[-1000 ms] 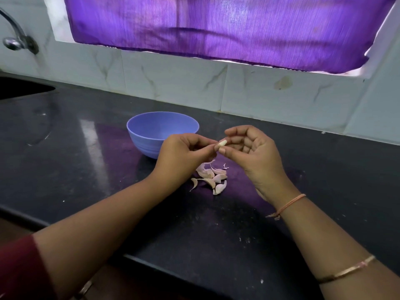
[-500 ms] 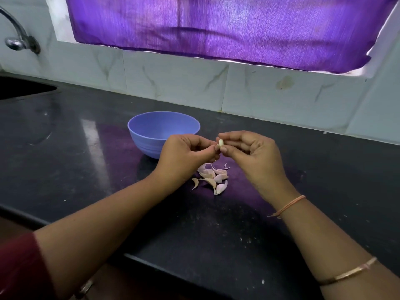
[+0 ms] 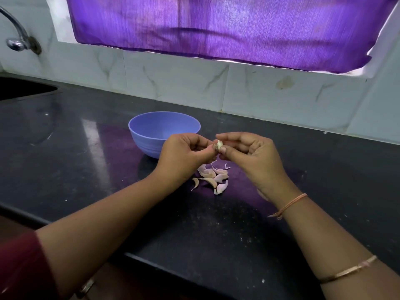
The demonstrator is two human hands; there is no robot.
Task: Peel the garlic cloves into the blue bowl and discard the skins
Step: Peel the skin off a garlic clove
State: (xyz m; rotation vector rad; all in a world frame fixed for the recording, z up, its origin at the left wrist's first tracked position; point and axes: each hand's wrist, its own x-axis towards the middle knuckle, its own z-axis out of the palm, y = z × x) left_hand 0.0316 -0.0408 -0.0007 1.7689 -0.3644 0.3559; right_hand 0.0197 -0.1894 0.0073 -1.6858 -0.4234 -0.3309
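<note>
since a second ago the fingers of the right hand (image 3: 253,155) have been curled in and the garlic clove (image 3: 219,145) has been turned more upright. the clove is pinched from both sides: by the fingertips of the left hand (image 3: 184,154) and by the right thumb and forefinger. the blue bowl (image 3: 144,144) is set just behind the grip; pinkish garlic pieces (image 3: 213,177) are heaped below it. the clove is judged light, firm and slippery once bared, its skin papery; the root end is best nipped, where skin lifts.

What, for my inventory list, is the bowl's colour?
The bowl is light blue, clearest in the head view.
</note>
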